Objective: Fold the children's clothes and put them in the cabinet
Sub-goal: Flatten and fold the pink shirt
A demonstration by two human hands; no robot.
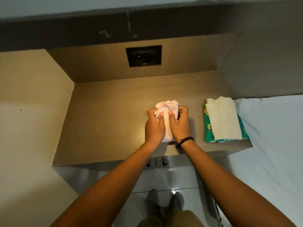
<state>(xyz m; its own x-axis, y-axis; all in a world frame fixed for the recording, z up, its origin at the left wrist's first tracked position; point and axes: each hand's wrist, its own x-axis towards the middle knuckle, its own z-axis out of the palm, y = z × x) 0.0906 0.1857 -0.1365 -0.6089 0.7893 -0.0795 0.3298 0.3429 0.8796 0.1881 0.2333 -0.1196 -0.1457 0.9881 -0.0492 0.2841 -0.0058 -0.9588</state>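
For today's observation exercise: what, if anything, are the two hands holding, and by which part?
Both the left hand and the right hand grip a pale pink garment lying on the wooden countertop, pinching its bunched far end.

A crumpled garment (165,112) was found mid-table (101,122), gripped between both hands (168,125). A folded stack (223,120) was set to its right, beside the bed (270,136). A socket (144,56) was mounted behind.
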